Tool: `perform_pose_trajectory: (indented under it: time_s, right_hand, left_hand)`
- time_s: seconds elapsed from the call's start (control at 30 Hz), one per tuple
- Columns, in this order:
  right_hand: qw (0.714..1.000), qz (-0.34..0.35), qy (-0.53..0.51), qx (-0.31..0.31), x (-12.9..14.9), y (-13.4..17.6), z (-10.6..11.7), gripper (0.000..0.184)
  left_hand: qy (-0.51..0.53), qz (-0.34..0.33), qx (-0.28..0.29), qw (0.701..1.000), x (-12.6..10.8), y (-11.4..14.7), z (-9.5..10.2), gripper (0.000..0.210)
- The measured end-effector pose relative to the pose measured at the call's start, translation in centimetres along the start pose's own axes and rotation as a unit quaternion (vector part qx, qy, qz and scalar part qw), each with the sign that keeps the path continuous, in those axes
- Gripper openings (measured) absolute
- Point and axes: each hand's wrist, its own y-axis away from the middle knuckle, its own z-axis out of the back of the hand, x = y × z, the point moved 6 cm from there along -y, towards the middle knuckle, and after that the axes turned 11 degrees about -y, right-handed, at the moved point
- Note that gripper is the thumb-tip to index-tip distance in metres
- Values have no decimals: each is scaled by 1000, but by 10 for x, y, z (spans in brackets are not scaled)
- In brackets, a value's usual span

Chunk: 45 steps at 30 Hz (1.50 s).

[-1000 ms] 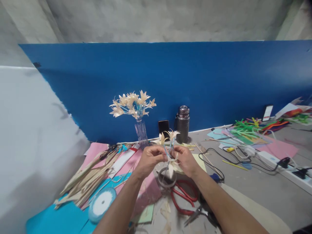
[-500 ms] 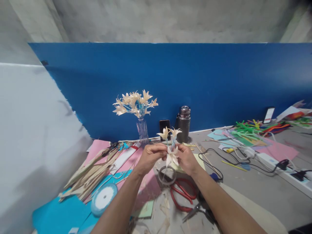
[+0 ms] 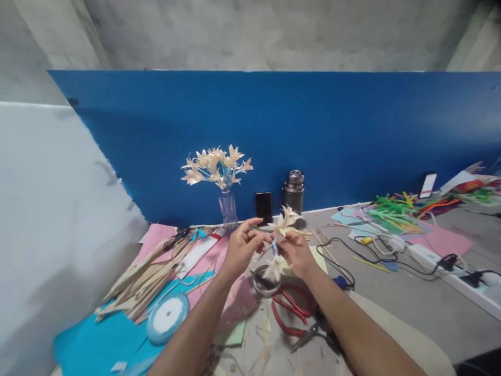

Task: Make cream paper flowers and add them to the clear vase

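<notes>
My right hand (image 3: 298,255) pinches a small spray of cream artificial flowers (image 3: 285,222) by its blue-wrapped stem. One bloom points up and away, another hangs below near the wrist. At the stem's left side is my left hand (image 3: 243,249), its index finger raised while the thumb and another finger close on the stem; the exact contact is partly hidden. Under the hands lies a roll of tape (image 3: 266,281), partly covered by the lower bloom. Red-handled pliers (image 3: 291,316) and dark scissors (image 3: 307,337) rest just nearer to me.
A glass vase (image 3: 228,209) of similar flowers stands at the back, beside a phone (image 3: 263,208) and a thermos (image 3: 294,192). Dried husk strips (image 3: 151,282) and a blue ribbon spool (image 3: 168,316) lie left. Cables, a power strip (image 3: 434,263) and pipe cleaners (image 3: 393,209) occupy the right.
The flower spray has turned and tilted between my hands, its upper blooms shifting right. My left index finger has lifted away from the stem.
</notes>
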Motion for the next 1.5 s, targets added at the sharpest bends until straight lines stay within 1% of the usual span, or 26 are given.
perform_pose_trajectory:
  time_s: [0.07,0.1,0.13,0.2,0.27,0.33,0.4,0.43,0.5,0.53,0.57,0.63,0.7,0.77,0.87,0.93,1.0,1.07,1.2,1.3,1.37,1.5]
  right_hand:
    - [1000,23,-3,-20,3,-1,4,27]
    - [999,36,-3,-34,5,-2,7,27]
    - [998,48,-2,-48,8,-2,8,27]
    - [996,65,1,-65,13,-3,10,29]
    - [995,70,3,-74,16,-3,8,30]
    - [995,64,6,-77,17,-1,3,30]
    - [997,44,21,-58,13,4,-5,31]
    - [998,27,39,-35,8,6,-11,32]
    - [996,-6,90,21,-3,12,-22,32]
    - [992,-17,116,42,-9,15,-26,30]
    - [989,-23,139,50,-14,18,-28,28]
    - [984,-19,172,37,-20,19,-27,25]
    - [981,-1,195,13,-19,18,-24,25]
    - [979,18,205,-1,-13,16,-22,28]
    - [978,43,203,-23,1,12,-17,31]
    - [973,65,221,-26,10,11,-15,29]
    - [962,86,259,-13,15,11,-15,26]
    - [948,104,300,4,17,12,-17,24]
    - [910,140,388,47,16,18,-26,21]
    - [882,159,437,68,16,24,-36,19]
    - [878,159,444,78,15,27,-41,18]
    - [886,166,424,83,12,30,-45,12]
  left_hand:
    - [-44,-5,-48,998,3,1,5,32]
    - [-75,-4,-62,995,6,3,6,26]
    - [-112,-2,-59,992,10,5,6,22]
    - [-165,-7,-24,986,17,13,1,19]
    - [-183,-10,6,983,23,23,-4,17]
    - [-172,22,7,985,30,35,-3,19]
    - [-147,55,-20,987,36,45,2,25]
    - [-136,59,-38,988,37,49,5,27]
    - [-129,43,-68,988,38,54,11,29]
    - [-130,30,-80,988,38,56,13,28]
    - [-132,20,-90,987,39,57,14,27]
    - [-140,13,-110,984,41,60,15,26]
    - [-151,20,-133,979,45,61,18,24]
    - [-164,39,-163,972,47,62,23,25]
    - [-178,61,-215,958,48,63,38,26]
    - [-191,68,-235,951,46,62,48,26]
    - [-206,67,-229,949,45,61,53,26]
    - [-224,52,-208,951,43,62,51,28]
    - [-254,-2,-147,956,39,65,33,23]
    - [-260,-19,-113,959,39,68,19,18]
    - [-248,-18,-99,963,42,69,13,14]
    - [-188,4,-94,978,47,70,9,16]
